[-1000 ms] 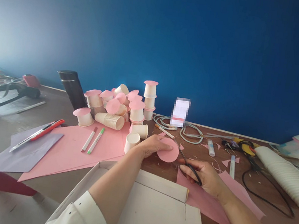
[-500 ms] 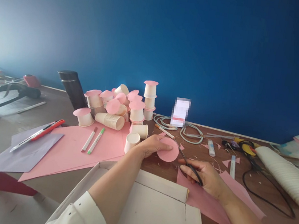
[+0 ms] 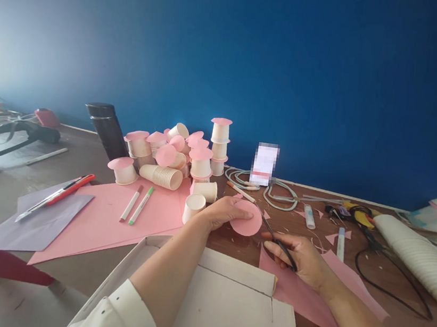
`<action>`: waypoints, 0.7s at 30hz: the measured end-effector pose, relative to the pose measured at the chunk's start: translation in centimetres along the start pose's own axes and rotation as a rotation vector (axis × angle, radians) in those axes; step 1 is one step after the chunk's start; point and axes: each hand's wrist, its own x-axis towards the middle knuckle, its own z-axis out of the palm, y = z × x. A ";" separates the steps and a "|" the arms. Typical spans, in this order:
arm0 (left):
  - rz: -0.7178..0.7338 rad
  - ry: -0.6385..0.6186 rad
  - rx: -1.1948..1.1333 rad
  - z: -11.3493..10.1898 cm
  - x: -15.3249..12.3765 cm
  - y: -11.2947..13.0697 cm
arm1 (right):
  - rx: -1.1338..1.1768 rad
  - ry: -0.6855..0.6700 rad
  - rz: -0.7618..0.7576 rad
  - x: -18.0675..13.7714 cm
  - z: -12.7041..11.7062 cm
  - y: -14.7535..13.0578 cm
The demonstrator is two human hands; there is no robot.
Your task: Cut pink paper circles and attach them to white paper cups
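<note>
A pink paper circle (image 3: 245,222) is pinched in my left hand (image 3: 228,212), the thumb lying on its face. My right hand (image 3: 302,258) grips a pair of black-handled scissors (image 3: 285,251), their blades at the right edge of the circle. Below my right hand lies a sheet of pink paper (image 3: 302,290). Just left of my left wrist stand a white paper cup (image 3: 194,208) and another cup (image 3: 206,190) on its side. Beneath my left forearm is a white cardboard box lid (image 3: 230,315).
Several cups topped with pink discs (image 3: 201,164) cluster at the back, beside a black flask (image 3: 106,130). A utility knife (image 3: 57,196) and markers (image 3: 141,205) lie left. At right are a long stack of cups (image 3: 415,259), a black cable (image 3: 387,287) and a glue stick (image 3: 309,217).
Almost nothing differs. The whole view has shifted very slightly, while both hands keep their hold on the paper circle and the scissors.
</note>
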 end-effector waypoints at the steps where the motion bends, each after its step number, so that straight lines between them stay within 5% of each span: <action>1: -0.001 0.001 0.000 0.0 0.0 0.0 | 0.001 0.001 0.001 0.0 0.0 0.0; 21: 0.004 0.052 -0.087 0.0 0.3 -0.2 | 0.008 0.022 -0.005 0.1 0.0 0.2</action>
